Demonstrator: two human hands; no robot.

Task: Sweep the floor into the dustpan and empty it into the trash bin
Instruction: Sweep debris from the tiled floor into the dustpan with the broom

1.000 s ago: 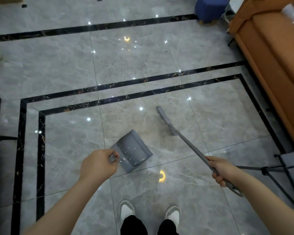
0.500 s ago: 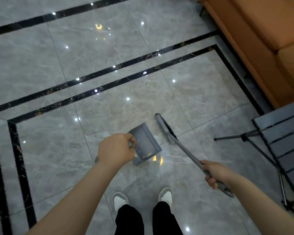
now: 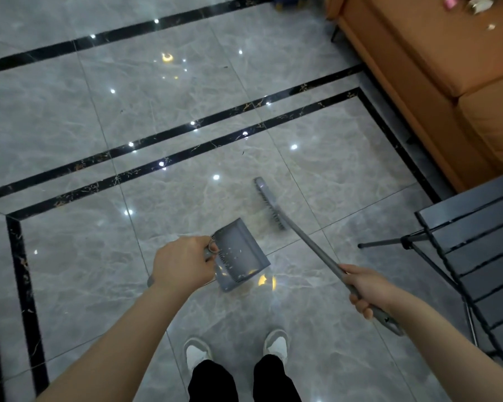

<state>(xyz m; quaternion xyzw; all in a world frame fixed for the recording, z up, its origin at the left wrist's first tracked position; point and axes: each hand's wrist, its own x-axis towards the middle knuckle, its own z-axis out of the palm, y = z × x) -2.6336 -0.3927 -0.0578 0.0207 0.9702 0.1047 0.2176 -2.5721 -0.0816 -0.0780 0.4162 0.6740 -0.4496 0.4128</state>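
The left hand (image 3: 183, 264) curls its fingers round the handle of the grey dustpan (image 3: 238, 255), whose open mouth points right and away, over the floor (image 3: 70, 256) before the shoes (image 3: 198, 352). The right hand (image 3: 366, 288) grips the broom (image 3: 302, 236), its long handle slanting up-left to the head beyond the pan.

Bare forearms, black trousers (image 3: 212, 381), 2 white shoes (image 3: 196, 352).
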